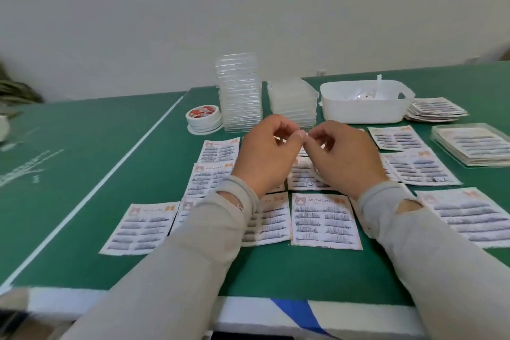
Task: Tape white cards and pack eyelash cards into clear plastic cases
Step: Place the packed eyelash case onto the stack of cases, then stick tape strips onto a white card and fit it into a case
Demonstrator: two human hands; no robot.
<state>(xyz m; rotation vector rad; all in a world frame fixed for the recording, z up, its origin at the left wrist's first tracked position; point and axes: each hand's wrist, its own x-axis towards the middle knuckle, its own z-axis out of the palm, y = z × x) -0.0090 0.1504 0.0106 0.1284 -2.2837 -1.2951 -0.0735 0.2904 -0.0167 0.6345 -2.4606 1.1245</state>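
A: What is seen nearest on the green tabletop [82, 163], and how much of the work looks done?

B: Many pale printed eyelash cards with rows of dark lashes [325, 221] are laid flat and loose in the near and middle area, none of them inside a case. By that, most of the packing is judged to be left.

A: And the hands?

B: Just beyond those cards, the left hand [266, 153] and the right hand [346, 156] are held together above the spread. Both sets of fingers are curled, and the fingertips are brought together as if something small and pale is pinched between them; what it is cannot be told, though a bit of tape is a fair guess. It is judged that a taping step is in hand.

A: Is anything finished?

B: To the right, a low stack of clear flat plastic cases with lash cards inside [473, 145] is seen, so a few are taken as packed. A small pile of loose lash cards [436, 110] lies behind it.

A: And farther back?

B: A tall stack of clear plastic cases [240, 91] and a shorter stack of cloudy white cases [292, 102] are stood behind the hands, apparently unfilled. Round white tape rolls with a red label [203, 117] are stacked just left of the tall stack. A white rounded plastic tub [364, 110] holding scraps is set to the right. Whether white cards are taped yet cannot be told.
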